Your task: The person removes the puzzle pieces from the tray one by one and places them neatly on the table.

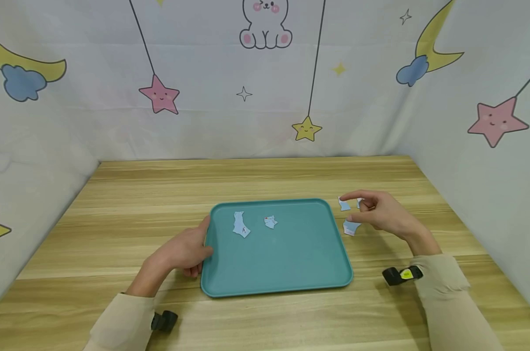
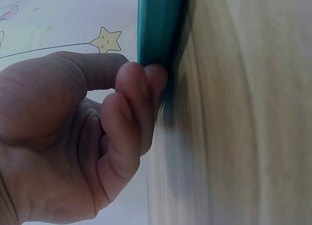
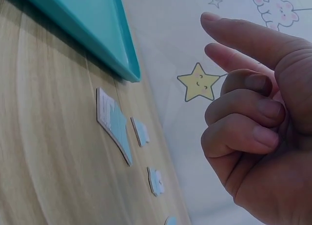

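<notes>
A teal tray (image 1: 286,253) lies on the table, its left rim held by my left hand (image 1: 183,251). In the left wrist view, the fingers of that left hand (image 2: 97,132) curl at the tray's edge (image 2: 158,30). Two thin, irregular, light-blue puzzle pieces are on the tray, a long one (image 1: 240,224) and a small one (image 1: 270,222). Right of the tray my right hand (image 1: 385,214) hovers with nothing in it, thumb and forefinger apart, the other fingers bent. Around it lie a nearer puzzle piece (image 1: 350,227), another (image 1: 344,204) and a partly hidden one (image 1: 359,202).
The wooden table (image 1: 265,321) meets a white printed cloth (image 1: 203,131) at the back and sides. The right wrist view shows several loose pieces, including a large blue-and-white one (image 3: 113,125), beside the tray's corner. Each sleeve carries a black wrist device (image 1: 164,321).
</notes>
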{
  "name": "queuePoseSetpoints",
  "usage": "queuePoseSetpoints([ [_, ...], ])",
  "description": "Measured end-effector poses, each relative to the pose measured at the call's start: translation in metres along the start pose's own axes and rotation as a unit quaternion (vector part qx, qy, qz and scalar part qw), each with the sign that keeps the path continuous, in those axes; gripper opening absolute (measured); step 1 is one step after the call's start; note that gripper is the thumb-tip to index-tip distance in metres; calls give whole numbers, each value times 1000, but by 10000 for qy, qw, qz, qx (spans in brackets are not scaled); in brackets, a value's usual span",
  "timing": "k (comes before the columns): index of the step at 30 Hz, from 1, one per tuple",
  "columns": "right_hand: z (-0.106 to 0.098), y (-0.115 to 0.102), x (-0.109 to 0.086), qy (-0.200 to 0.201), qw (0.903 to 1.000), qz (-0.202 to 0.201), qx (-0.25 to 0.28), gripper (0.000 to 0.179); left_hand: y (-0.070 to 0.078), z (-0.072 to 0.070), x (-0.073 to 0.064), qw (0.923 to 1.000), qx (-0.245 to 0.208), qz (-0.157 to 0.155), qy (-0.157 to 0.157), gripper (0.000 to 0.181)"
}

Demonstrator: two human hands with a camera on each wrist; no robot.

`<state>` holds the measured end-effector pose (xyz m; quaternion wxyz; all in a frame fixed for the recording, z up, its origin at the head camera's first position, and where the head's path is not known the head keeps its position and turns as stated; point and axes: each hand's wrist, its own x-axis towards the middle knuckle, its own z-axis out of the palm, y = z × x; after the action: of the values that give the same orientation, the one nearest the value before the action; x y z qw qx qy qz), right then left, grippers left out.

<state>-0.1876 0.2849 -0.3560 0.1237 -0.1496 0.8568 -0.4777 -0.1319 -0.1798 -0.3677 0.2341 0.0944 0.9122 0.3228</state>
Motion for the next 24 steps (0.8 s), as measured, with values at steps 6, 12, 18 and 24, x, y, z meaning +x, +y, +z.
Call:
queuePoseSetpoints([
  [6, 4, -10, 4, -55, 10000, -11, 23, 49, 0, 0, 0, 10000, -9, 11, 11, 87],
  [12, 11, -18, 10, -120, 9999, -62, 92, 51, 0, 1, 0, 10000, 2, 13, 27, 86],
  [18, 17, -22, 17, -166, 9996, -205, 29, 53, 0, 1, 0, 10000, 35, -17, 33, 87],
  [24, 22, -25, 22, -159, 9991, -381, -17, 52, -1, 1, 1, 10000, 33, -2, 33, 86],
])
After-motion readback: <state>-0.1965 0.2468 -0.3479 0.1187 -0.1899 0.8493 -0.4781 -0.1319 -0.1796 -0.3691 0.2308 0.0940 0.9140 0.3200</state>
